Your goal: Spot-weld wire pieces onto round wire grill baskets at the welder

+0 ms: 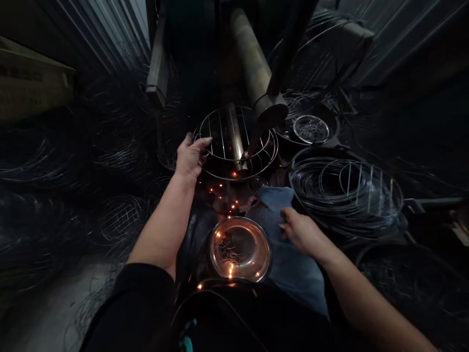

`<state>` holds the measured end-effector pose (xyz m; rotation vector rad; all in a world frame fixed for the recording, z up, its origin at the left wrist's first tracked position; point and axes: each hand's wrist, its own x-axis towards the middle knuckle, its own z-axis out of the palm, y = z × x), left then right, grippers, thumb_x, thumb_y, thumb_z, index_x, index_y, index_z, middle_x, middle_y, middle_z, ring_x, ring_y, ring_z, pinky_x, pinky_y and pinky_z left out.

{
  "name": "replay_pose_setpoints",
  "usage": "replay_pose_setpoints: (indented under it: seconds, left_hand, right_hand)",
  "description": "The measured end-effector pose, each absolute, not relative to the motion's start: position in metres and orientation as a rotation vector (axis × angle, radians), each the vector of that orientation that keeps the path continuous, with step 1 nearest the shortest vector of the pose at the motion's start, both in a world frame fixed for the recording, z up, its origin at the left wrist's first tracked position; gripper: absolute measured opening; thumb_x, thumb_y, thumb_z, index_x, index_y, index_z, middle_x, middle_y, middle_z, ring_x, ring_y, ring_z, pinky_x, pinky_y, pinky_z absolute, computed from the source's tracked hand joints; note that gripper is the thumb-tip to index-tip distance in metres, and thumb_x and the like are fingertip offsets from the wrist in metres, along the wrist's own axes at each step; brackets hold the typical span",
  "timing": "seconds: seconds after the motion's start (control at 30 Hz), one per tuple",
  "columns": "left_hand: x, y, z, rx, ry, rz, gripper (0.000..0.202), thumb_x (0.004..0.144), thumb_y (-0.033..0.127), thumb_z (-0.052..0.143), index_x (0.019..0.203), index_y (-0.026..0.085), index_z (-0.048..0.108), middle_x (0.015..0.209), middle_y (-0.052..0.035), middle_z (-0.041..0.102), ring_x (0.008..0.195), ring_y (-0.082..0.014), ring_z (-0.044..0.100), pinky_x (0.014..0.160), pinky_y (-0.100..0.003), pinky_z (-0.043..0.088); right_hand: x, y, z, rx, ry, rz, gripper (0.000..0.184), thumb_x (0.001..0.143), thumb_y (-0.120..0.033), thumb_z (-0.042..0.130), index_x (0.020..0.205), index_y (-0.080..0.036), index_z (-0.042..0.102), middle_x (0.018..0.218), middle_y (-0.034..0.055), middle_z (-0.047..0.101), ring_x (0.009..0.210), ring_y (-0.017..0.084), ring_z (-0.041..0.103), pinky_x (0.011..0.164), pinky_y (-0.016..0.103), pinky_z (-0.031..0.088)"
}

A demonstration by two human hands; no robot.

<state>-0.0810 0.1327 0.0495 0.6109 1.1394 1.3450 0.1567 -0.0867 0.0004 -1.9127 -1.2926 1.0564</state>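
Observation:
My left hand (190, 155) grips the left rim of a round wire rack (220, 157), with thumb and fingers closed on the wire. The rack is made of rings with straight bars across. It sits between the welding machine's thick upper arm (256, 68) and its lower metal rod (235, 129). A pointed electrode (249, 149) meets the rack's near edge, and orange sparks fall below. My right hand (298, 230) is over my right thigh, fingers curled together; what they hold, if anything, is too small to name. A shiny metal bowl (258, 254) with short wire pieces (227, 248) rests at my lap.
To the right stands a tub (402, 222) of coiled wire rings (311, 190) with a barred round rack (370, 186) on top. Behind it, another container holds a small bowl (311, 129) of wire bits. Wire racks (122, 220) are heaped at left. A cardboard box (32, 85) stands far left.

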Motion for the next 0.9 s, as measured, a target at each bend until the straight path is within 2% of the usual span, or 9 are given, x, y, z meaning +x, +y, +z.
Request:
replay_pose_setpoints:
  seconds: [0.1,0.17,0.27,0.33,0.57,0.77,0.9]
  left_hand:
    - [-0.081,0.131,0.051,0.605,1.152,1.272,0.094,0.061,0.007,0.076,0.146,0.017,0.037,0.067,0.0031,0.059,0.053,-0.0091,0.054,0.046,-0.019,0.034]
    - [-0.081,0.121,0.051,0.562,1.157,1.314,0.089,0.063,0.006,0.072,0.145,0.019,0.039,0.062,0.0058,0.055,0.049,-0.0071,0.050,0.043,-0.018,0.031]
    - [-0.079,0.100,0.051,0.529,1.138,1.411,0.080,0.065,0.006,0.070,0.139,0.022,0.045,0.060,0.0079,0.052,0.047,-0.0059,0.047,0.042,-0.017,0.029]
    - [-0.078,0.090,0.052,0.529,1.148,1.483,0.077,0.065,0.006,0.070,0.137,0.023,0.046,0.061,0.0080,0.052,0.048,-0.0061,0.048,0.042,-0.017,0.031]
    - [-0.074,0.080,0.054,0.481,1.214,1.553,0.087,0.065,0.005,0.072,0.143,0.029,0.039,0.064,0.0096,0.048,0.049,-0.0038,0.046,0.045,-0.014,0.033]
    - [-0.069,0.070,0.054,0.411,1.172,1.574,0.092,0.066,0.004,0.067,0.148,0.021,0.030,0.062,0.0089,0.051,0.050,-0.0061,0.049,0.044,-0.016,0.032]
    - [-0.064,0.063,0.051,0.386,1.134,1.569,0.087,0.063,0.005,0.070,0.142,0.021,0.038,0.064,0.0085,0.052,0.050,-0.0059,0.048,0.044,-0.017,0.032]
  right_hand:
    - [0.165,-0.104,-0.020,-1.821,-0.962,1.349,0.032,0.061,-0.031,0.075,0.084,-0.022,0.056,0.051,-0.0035,0.063,0.047,0.018,0.064,0.043,0.024,0.042]
    - [0.164,-0.107,-0.025,-1.725,-0.688,1.385,0.045,0.051,-0.037,0.083,0.084,-0.020,0.057,0.054,-0.0013,0.065,0.049,0.020,0.066,0.041,0.023,0.043]
    - [0.162,-0.107,-0.022,-1.662,-0.454,1.345,0.054,0.036,-0.033,0.091,0.077,-0.017,0.060,0.055,0.0010,0.066,0.047,0.018,0.065,0.038,0.021,0.044]
    - [0.163,-0.108,-0.019,-1.634,-0.383,1.345,0.056,0.033,-0.031,0.093,0.077,-0.016,0.061,0.055,0.0007,0.067,0.046,0.016,0.065,0.037,0.019,0.043]
    - [0.167,-0.122,-0.023,-1.584,-0.301,1.322,0.048,0.039,-0.029,0.091,0.076,-0.016,0.063,0.057,0.0012,0.067,0.049,0.017,0.067,0.039,0.020,0.047]
    - [0.167,-0.117,-0.010,-1.522,-0.390,1.369,0.042,0.050,-0.033,0.086,0.080,-0.015,0.062,0.064,0.0035,0.070,0.051,0.015,0.067,0.043,0.019,0.046]
    - [0.152,-0.097,0.009,-1.451,-0.538,1.300,0.045,0.054,-0.036,0.083,0.082,-0.019,0.053,0.057,-0.0009,0.068,0.040,0.013,0.061,0.039,0.018,0.039]
